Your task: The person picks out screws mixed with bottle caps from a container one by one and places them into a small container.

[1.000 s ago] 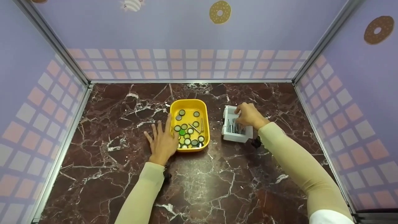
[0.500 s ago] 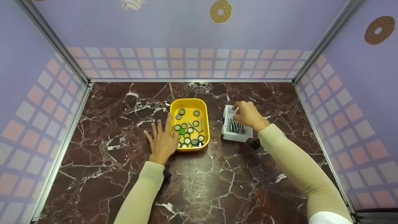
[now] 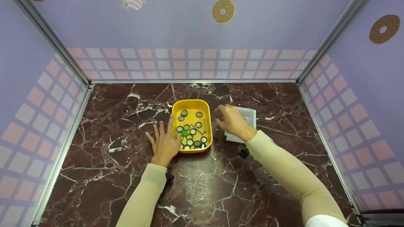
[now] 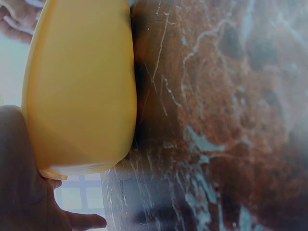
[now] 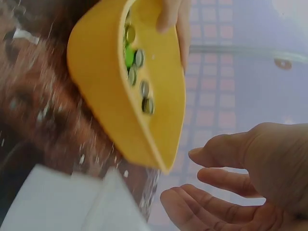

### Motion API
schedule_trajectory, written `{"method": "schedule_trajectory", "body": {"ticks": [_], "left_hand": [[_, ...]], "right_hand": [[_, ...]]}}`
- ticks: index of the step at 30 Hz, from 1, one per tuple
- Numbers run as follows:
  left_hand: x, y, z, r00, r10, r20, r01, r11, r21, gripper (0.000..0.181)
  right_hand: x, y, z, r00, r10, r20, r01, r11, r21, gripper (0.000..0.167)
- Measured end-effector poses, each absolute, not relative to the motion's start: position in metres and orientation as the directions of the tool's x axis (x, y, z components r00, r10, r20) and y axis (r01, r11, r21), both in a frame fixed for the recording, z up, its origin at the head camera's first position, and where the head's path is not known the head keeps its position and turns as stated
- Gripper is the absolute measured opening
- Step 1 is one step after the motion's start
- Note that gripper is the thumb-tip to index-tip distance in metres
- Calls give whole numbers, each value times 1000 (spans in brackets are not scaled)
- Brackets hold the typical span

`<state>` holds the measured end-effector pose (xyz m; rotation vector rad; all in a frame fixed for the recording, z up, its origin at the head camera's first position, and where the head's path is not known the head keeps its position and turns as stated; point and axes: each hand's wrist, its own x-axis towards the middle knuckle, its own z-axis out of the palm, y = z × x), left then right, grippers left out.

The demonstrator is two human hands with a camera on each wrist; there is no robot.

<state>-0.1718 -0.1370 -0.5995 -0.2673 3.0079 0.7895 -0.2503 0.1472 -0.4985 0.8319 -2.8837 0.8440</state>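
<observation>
My left hand (image 3: 165,145) rests on the left rim of the yellow tub (image 3: 191,103), fingers spread and fairly straight, thumb over the rim. Inside the tub are several bottle caps (image 3: 199,114), mostly seen from their pale inner side, one bright green cap (image 3: 184,133) and two screws (image 3: 197,128). My right hand (image 3: 235,121) hangs between the tub and the white plastic box (image 3: 251,114), partly covering the box. In the right wrist view the right hand's fingers (image 5: 219,149) are loosely bent and apart, with nothing seen between them. The box's screws are hidden by that hand.
Both containers stand on a dark red marbled tabletop (image 3: 202,183). A lilac back wall (image 3: 170,37) and two side walls with metal edge strips enclose it.
My right hand has come up out of the white box and moved left toward the yellow tub, its fingers spreading. The left hand and the tub have stayed in place.
</observation>
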Motion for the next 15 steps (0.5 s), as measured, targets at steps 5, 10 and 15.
{"method": "schedule_trajectory", "body": {"ticks": [5, 10, 15], "left_hand": [[-173, -137, -599, -986, -157, -57, -165, 857, 488, 83], [-173, -137, -598, -986, -160, -53, -165, 858, 487, 83], [-173, -136, -598, -985, -166, -57, -172, 862, 477, 82]], "right_hand": [[-247, 119, -496, -842, -521, 139, -518, 707, -482, 31], [-248, 90, -495, -846, -532, 36, -488, 744, -457, 31], [-252, 65, -501, -844, -534, -44, -479, 788, -388, 11]]}}
